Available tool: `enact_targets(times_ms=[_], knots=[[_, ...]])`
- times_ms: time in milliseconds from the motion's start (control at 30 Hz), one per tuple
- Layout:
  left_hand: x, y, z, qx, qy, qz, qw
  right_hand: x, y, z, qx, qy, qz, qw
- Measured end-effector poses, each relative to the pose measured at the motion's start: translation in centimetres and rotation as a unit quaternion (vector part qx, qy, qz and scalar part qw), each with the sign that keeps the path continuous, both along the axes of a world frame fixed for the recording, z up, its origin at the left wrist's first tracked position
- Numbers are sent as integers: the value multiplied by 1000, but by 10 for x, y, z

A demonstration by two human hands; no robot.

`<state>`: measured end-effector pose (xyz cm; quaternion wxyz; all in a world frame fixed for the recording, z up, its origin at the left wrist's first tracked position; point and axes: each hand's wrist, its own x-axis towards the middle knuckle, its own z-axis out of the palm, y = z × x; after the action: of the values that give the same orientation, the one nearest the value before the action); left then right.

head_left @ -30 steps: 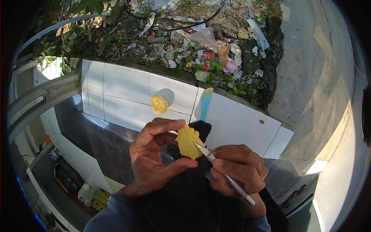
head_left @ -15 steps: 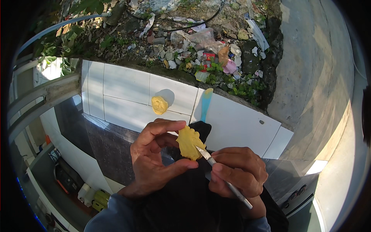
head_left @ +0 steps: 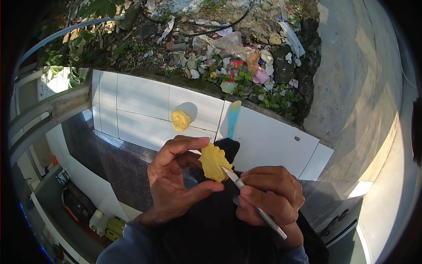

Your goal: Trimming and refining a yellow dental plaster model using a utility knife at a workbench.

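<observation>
L hand (head_left: 176,185) pinches yellow carved piece (head_left: 214,162) btwn thumb & fingers, R hand (head_left: 268,196) grips thin knife (head_left: 252,204), tip touching piece, above white tiled ledge (head_left: 145,110).

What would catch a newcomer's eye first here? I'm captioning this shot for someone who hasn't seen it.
The yellow carved piece at centre, pinched in the left hand while the right hand sets a thin knife against it. Behind, a smaller yellow lump sits on the white tiled ledge, with littered ground beyond.
</observation>
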<state>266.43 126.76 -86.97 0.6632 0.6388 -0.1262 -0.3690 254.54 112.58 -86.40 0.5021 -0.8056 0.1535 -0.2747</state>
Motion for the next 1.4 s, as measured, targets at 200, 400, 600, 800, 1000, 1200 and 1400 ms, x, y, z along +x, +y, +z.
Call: enact_targets(times_ms=[200, 400, 600, 800, 1000, 1200, 1400], knots=[[3, -5, 6, 4, 39, -18, 999, 2, -8, 0, 22, 15, -49, 998], [6, -4, 4, -10, 21, -39, 999, 15, -19, 3, -80, 111, 51, 989], [7, -2, 5, 7, 8, -44, 999, 17, -19, 2, -149, 116, 69, 980], [6, -3, 7, 14, 45, -28, 999, 14, -19, 6, -181, 119, 80, 973], [5, -4, 9, 19, 81, -16, 996, 8, -15, 9, -193, 118, 80, 971], [5, -4, 12, 13, 132, 3, 991, -2, -14, 3, -161, 56, 76, 982], [0, -4, 11, 39, 128, 24, 991, -6, -18, -22, -32, 85, -63, 994]])
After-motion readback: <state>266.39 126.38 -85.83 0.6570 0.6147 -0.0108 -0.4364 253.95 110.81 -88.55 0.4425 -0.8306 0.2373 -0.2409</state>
